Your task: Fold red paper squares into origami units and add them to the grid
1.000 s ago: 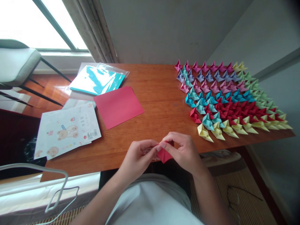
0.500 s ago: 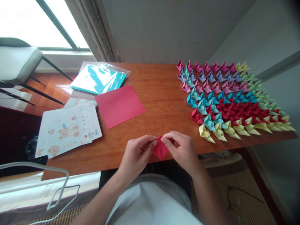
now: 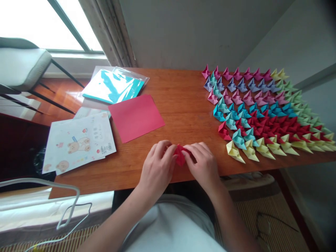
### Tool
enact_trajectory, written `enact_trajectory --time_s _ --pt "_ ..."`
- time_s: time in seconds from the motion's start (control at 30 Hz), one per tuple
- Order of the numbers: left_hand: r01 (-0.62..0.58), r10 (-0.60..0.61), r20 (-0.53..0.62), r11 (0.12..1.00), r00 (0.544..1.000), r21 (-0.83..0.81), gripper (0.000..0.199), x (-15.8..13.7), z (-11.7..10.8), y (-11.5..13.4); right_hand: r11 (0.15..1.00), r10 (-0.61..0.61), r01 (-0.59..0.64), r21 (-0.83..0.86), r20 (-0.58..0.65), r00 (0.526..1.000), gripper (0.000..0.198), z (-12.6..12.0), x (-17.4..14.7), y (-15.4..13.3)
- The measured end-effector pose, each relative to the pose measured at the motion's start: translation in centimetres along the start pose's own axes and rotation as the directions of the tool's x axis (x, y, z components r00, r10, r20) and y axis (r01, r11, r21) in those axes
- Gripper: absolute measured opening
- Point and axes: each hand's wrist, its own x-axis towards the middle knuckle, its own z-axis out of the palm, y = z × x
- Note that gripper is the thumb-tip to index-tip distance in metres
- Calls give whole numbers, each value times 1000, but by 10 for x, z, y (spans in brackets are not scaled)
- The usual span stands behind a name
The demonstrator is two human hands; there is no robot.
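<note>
A small folded piece of red paper [image 3: 180,156] is between my two hands, close to the table's front edge. My left hand [image 3: 159,164] is closed on its left side, with the fingertips partly covering it. On its right side, the thumb and fingers of my right hand [image 3: 201,161] pinch the paper. Part of the folded shape is hidden behind the fingers. Beyond my left hand lie flat red paper sheets [image 3: 136,118].
Rows of folded paper boats [image 3: 274,124] in several colours fill the table's right side. At the left are printed bear sheets [image 3: 81,140] and a plastic-wrapped turquoise paper pack [image 3: 112,85]. A chair [image 3: 23,66] stands by the window. The wooden table [image 3: 181,94] ends before my lap.
Both hands have shifted slightly away from me with the red paper. My left fingers now curl further over it, and its outline looks smaller. The whole view has tilted slightly.
</note>
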Motion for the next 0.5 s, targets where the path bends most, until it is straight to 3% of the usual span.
enact_trajectory --time_s 0.13,0.5 --pt "-193 198 122 980 973 -51 18 2 3 -1 997 -20 19 -69 -13 1000 15 -1 1 -1" --pt "-286 284 98 958 954 16 18 3 1 1 987 -143 154 -36 216 966 32 -21 -8 6"
